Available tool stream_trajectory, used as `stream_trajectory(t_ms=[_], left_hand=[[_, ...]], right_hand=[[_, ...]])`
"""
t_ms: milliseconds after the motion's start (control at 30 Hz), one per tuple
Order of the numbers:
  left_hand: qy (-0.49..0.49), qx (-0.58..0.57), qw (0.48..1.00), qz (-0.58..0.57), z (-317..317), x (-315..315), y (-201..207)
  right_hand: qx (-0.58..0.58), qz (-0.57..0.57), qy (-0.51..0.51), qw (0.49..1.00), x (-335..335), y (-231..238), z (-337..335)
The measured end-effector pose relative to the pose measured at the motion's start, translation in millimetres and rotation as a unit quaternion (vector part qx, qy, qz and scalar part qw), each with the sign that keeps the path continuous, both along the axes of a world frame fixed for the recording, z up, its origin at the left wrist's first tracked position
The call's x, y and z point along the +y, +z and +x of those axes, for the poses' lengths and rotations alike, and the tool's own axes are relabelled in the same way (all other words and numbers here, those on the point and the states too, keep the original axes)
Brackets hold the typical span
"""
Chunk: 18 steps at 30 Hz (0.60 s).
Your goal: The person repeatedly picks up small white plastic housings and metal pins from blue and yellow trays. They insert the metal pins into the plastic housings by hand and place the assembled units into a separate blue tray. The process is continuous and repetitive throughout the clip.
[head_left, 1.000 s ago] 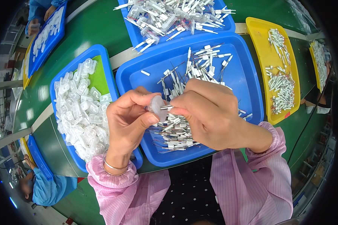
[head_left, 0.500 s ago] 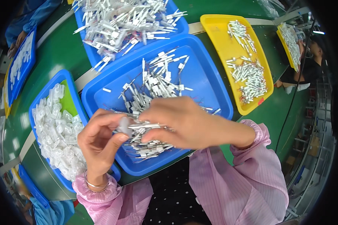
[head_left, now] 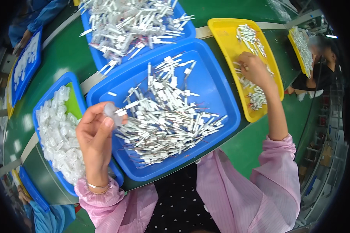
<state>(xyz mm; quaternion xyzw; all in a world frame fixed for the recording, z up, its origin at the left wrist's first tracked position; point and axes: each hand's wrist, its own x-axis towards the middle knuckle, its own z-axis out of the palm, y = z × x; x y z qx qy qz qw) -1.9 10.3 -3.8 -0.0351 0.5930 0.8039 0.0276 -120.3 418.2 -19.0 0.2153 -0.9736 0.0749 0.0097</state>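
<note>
Over the left part of the middle blue tray point(head_left: 217, 97), my left hand point(head_left: 94, 134) pinches a translucent plastic housing point(head_left: 111, 110) between thumb and fingertips. A slim white part point(head_left: 132, 105) sticks out of the housing toward the right. My right hand point(head_left: 254, 69) is down in the yellow tray point(head_left: 221, 33), fingers closed together among small white wired parts point(head_left: 256, 95); what they grip, if anything, is hidden. In the middle tray lies a heap of white wired parts point(head_left: 163, 124), with one loose white piece point(head_left: 112, 94) near its left side.
Left of me, a blue tray point(head_left: 81, 99) holds many translucent housings point(head_left: 60, 132). Behind the middle tray, another blue tray point(head_left: 188, 29) is heaped with joined pieces. Co-workers' sleeves point(head_left: 46, 15) show at the left; another person point(head_left: 322, 66) is at the far right beside a yellow tray point(head_left: 295, 46).
My right hand has left my left hand and moved right and away, into the yellow tray. My left hand has shifted slightly left with the housing, and the heap in the middle tray is uncovered.
</note>
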Motion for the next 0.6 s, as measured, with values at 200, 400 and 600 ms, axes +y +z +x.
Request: stream_trajectory(t_ms=[200, 400, 600], left_hand=[[-0.055, -0.028, 0.978, 0.199, -2.6, -1.1, -3.0], [-0.068, 0.014, 0.970, 0.233, -0.7, -1.7, -7.8], [-0.090, 0.032, 0.964, 0.247, 0.1, -3.4, -7.1]], right_hand=[[0.081, -0.335, 0.024, 0.938, -92.5, 36.0, 23.7], [-0.222, -0.694, 0.169, 0.663, -185.1, 49.4, 71.0], [-0.312, -0.724, 0.103, 0.606, -209.8, 46.0, 78.9]])
